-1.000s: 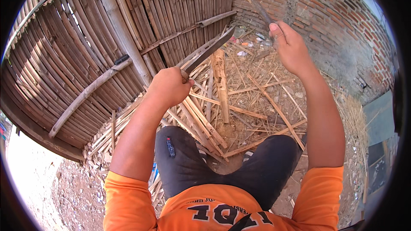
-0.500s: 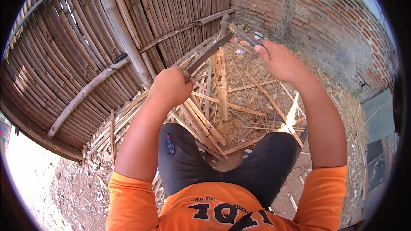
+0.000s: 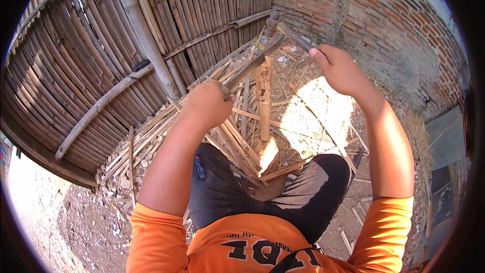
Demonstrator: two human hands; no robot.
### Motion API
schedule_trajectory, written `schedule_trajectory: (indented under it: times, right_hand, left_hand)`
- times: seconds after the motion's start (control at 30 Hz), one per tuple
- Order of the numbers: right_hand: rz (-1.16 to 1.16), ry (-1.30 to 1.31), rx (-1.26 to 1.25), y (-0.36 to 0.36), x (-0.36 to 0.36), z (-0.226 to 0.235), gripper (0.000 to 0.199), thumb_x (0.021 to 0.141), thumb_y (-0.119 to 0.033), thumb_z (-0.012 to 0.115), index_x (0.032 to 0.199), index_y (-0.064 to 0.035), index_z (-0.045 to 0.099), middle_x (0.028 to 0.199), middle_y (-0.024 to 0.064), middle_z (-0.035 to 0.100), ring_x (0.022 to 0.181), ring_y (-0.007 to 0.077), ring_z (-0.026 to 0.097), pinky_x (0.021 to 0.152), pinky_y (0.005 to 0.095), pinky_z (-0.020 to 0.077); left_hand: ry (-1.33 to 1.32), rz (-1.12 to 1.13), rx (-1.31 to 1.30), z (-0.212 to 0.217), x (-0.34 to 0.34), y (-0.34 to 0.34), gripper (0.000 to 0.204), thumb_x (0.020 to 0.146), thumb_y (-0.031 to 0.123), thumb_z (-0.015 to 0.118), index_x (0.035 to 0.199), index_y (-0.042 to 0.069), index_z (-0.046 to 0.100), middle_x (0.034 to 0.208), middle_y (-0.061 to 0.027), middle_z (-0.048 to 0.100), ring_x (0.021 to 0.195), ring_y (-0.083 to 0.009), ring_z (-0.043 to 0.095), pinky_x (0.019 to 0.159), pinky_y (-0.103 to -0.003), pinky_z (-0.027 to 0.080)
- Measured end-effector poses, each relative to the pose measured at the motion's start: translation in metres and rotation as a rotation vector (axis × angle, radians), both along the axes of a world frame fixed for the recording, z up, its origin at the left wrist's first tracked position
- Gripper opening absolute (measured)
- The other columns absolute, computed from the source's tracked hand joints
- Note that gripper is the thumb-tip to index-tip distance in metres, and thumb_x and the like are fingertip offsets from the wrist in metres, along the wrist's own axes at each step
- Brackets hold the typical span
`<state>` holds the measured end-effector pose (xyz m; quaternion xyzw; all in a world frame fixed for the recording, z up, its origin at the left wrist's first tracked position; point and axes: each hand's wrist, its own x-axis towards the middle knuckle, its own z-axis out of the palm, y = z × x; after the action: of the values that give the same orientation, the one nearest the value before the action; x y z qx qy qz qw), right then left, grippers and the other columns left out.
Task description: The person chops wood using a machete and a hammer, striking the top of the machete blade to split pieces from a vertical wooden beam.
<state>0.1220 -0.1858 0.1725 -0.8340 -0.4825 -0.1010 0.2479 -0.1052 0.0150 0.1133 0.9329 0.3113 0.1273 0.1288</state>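
Observation:
My left hand (image 3: 208, 105) is closed around the near end of a long bamboo slat (image 3: 252, 61) that slants up and away to the right. My right hand (image 3: 339, 70) grips the handle of a hammer-like tool (image 3: 295, 38); its head (image 3: 273, 20) sits at the slat's far end, and whether they touch is unclear. A short, rough bamboo stake (image 3: 263, 96) stands upright on the ground between my hands, just under the slat. My knees in black trousers (image 3: 227, 192) frame the spot.
A woven bamboo fence panel (image 3: 126, 45) with a thick pole fills the left and back. A brick wall (image 3: 374, 15) closes the right. Split bamboo strips (image 3: 151, 136) and shavings litter the dirt around the stake.
My right hand has swung the tool down and to the left, from raised high by the brick wall to the slat's far end. My left hand has kept its hold, nearly still.

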Motion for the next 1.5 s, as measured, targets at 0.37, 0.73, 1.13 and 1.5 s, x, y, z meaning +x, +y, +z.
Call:
schedule_trajectory:
  times: [0.37,0.73,1.13,1.5]
  right_hand:
    - [-0.043,0.039,-0.141,-0.009,0.002,-0.026,0.052,0.107,-0.047,0.043,0.095,0.0005,0.058,0.076,0.0161,0.057,0.072,0.0325,0.056,0.072,0.0442,0.046]
    - [-0.1,0.1,-0.213,-0.024,0.0,-0.023,0.049,0.107,-0.045,0.044,0.099,0.0004,0.062,0.086,0.0206,0.064,0.083,0.0344,0.064,0.079,0.0452,0.049]
    - [-0.075,0.118,-0.071,-0.041,-0.001,-0.022,0.048,0.107,-0.047,0.044,0.093,-0.0033,0.057,0.071,0.006,0.051,0.068,0.0195,0.051,0.067,0.0374,0.0438]
    - [-0.118,0.215,-0.152,-0.04,0.001,-0.045,0.051,0.107,-0.048,0.044,0.101,-0.0003,0.059,0.087,0.0155,0.064,0.086,0.0277,0.063,0.082,0.041,0.0484]
  left_hand:
    - [0.044,-0.019,-0.032,-0.013,0.003,-0.005,0.047,0.09,0.038,0.07,0.104,-0.007,0.065,0.1,-0.029,0.069,0.1,-0.0442,0.067,0.089,-0.05,0.053]
    - [0.011,-0.022,-0.015,-0.031,0.01,-0.013,0.043,0.088,0.033,0.07,0.102,-0.007,0.065,0.094,-0.029,0.07,0.095,-0.0449,0.068,0.087,-0.051,0.054]
    - [-0.025,-0.014,-0.034,-0.039,0.011,-0.017,0.041,0.089,0.032,0.07,0.099,-0.007,0.065,0.091,-0.0287,0.07,0.093,-0.0456,0.068,0.086,-0.052,0.053]
    - [-0.033,0.024,-0.05,-0.049,0.012,-0.023,0.039,0.09,0.031,0.069,0.095,-0.007,0.067,0.091,-0.028,0.071,0.092,-0.045,0.068,0.085,-0.051,0.054]
